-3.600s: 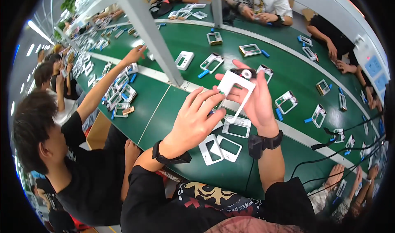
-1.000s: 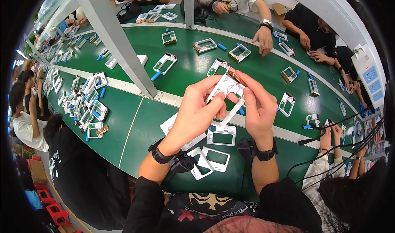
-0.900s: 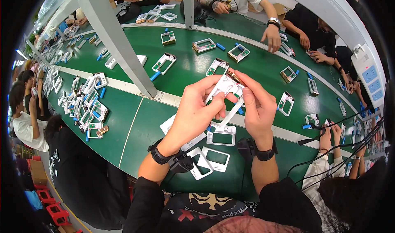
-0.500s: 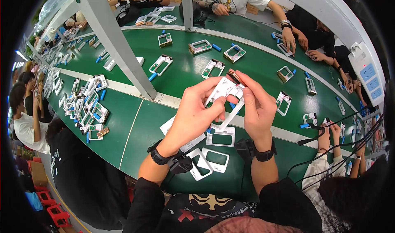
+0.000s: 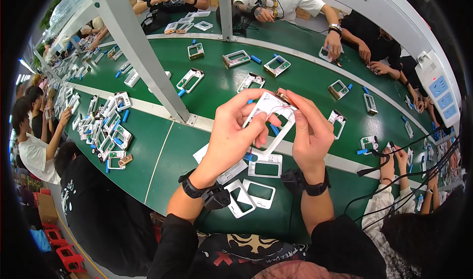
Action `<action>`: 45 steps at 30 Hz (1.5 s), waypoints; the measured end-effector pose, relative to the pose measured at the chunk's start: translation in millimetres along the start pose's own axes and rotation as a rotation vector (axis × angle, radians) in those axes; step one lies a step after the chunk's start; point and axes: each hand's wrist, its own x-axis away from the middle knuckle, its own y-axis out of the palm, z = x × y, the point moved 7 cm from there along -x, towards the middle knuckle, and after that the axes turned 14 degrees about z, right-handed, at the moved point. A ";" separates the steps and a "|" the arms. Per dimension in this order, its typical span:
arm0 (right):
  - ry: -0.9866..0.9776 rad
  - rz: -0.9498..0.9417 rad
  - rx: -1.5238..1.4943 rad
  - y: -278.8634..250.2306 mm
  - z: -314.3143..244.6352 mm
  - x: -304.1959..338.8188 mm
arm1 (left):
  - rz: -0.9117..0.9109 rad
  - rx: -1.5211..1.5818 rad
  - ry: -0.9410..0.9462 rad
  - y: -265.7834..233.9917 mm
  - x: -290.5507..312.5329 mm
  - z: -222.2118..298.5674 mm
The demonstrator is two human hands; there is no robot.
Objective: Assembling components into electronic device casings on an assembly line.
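Note:
In front of me, above the table, both hands hold a white plastic frame-shaped housing [image 5: 269,106] with a rectangular opening and thin red wires inside. My left hand [image 5: 234,126] grips its left side, with the thumb over the front. Bent around the upper right corner, my right hand [image 5: 314,136] has its fingertips at a small brown-gold part [image 5: 286,98] on the housing's top end. A blue cylinder [image 5: 274,130] shows through the opening; whether it is wired to the housing I cannot tell. Below my hands lie several bare white frames [image 5: 240,198] on the green table.
A heap of white housings [image 5: 106,131] with blue cylinders lies to the left. More housings [image 5: 236,58] are spread over the green belt [image 5: 212,89] ahead. A grey metal post [image 5: 143,52] rises at left. Black cables [image 5: 404,173] and a power strip [image 5: 441,89] are at right. Co-workers sit around.
The housing has tilted slightly in my hands, and a fingertip seen in its opening is now out of sight. Housings on the belt have shifted slightly left. A co-worker at left has moved an arm outward.

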 end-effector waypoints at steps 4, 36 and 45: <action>0.027 0.005 -0.020 0.8 -0.2 -0.4 | -0.021 0.028 -0.027 -1.7 -1.1 0.5; -0.016 0.025 -0.074 4.6 -7.6 7.3 | -0.068 0.062 -0.017 -3.3 9.2 5.7; -0.042 0.004 -0.076 8.8 -6.1 12.2 | -0.054 0.037 -0.046 -9.7 8.9 7.0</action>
